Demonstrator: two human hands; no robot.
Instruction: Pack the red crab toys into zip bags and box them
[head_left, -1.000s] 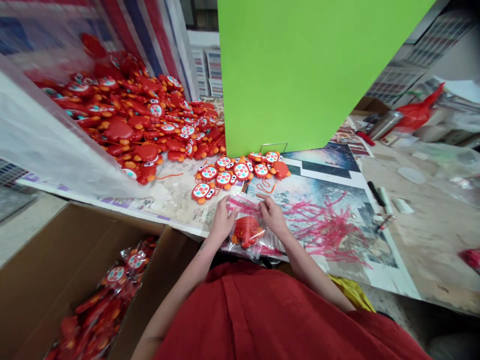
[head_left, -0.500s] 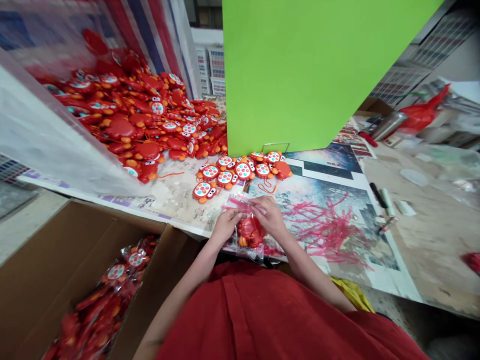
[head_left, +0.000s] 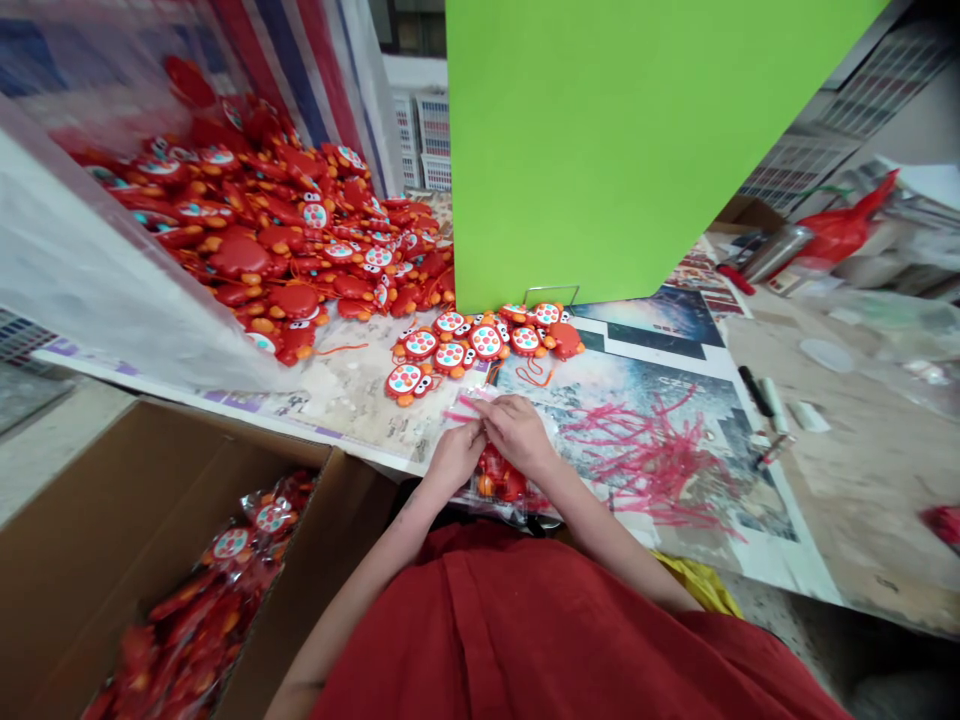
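We see one red plastic toy (head_left: 501, 480) inside a clear plastic bag (head_left: 472, 492), just off the middle of our view toward 6 o'clock. The toy lies low in the bag, glossy red with a rounded orange part on its 7 o'clock side; its 12 o'clock side is covered, and we cannot tell which face is turned up. The film is crumpled and shiny around it, loose toward 6 o'clock and gathered in a pinch toward 12. Past that pinch, toward 11 o'clock, we see a thin pink strip (head_left: 462, 412) at the bag's far end. Whether the mouth is sealed, we cannot tell.
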